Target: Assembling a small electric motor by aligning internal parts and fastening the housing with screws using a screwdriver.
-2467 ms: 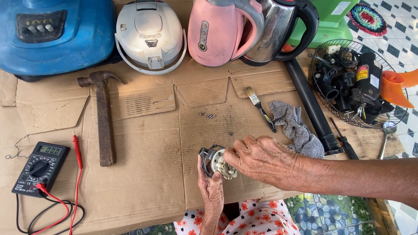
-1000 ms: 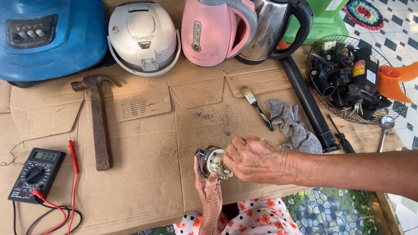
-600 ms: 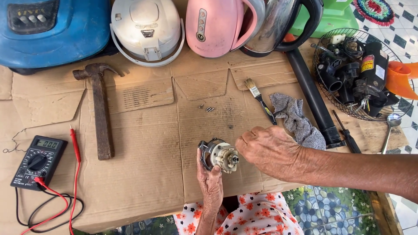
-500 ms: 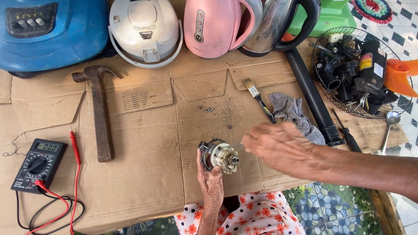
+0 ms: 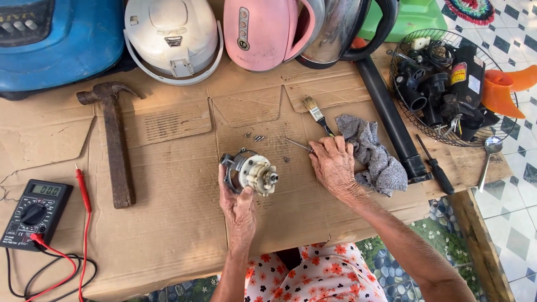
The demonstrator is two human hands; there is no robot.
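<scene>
Head camera looks straight down on a cardboard-covered table [image 5: 168, 246]. Her left hand [image 5: 238, 204] is closed around a small motor [image 5: 250, 171], thumb and fingers clamped on its metal housing from below and behind, holding it just above the cardboard near the middle of the table. Her right hand [image 5: 334, 165] lies to the right of the motor, apart from it, palm down, fingers curled onto the cardboard; its fingertips touch a thin metal pin [image 5: 298, 145], though whether they pinch it or only rest on it I cannot tell.

Just beside the right hand lies a crumpled grey rag [image 5: 373, 156], with a small paintbrush [image 5: 316, 114] above it. A few loose screws [image 5: 254, 136] sit on the cardboard just above the motor. Far to the left are a hammer [image 5: 114, 151] and a multimeter [image 5: 33, 206] with red and black leads. Along the far edge stand a blue appliance [image 5: 61, 39], a white rice cooker [image 5: 170, 36], a pink kettle [image 5: 263, 31] and a steel kettle [image 5: 341, 28]. A black tube [image 5: 389, 114] and a wire fan guard [image 5: 403, 106] filled with parts lie on the right. Nothing lies between the two hands.

The motor has a dull grey round metal shell and a cream plastic front, with a short shaft end pointing right, toward the right hand.
</scene>
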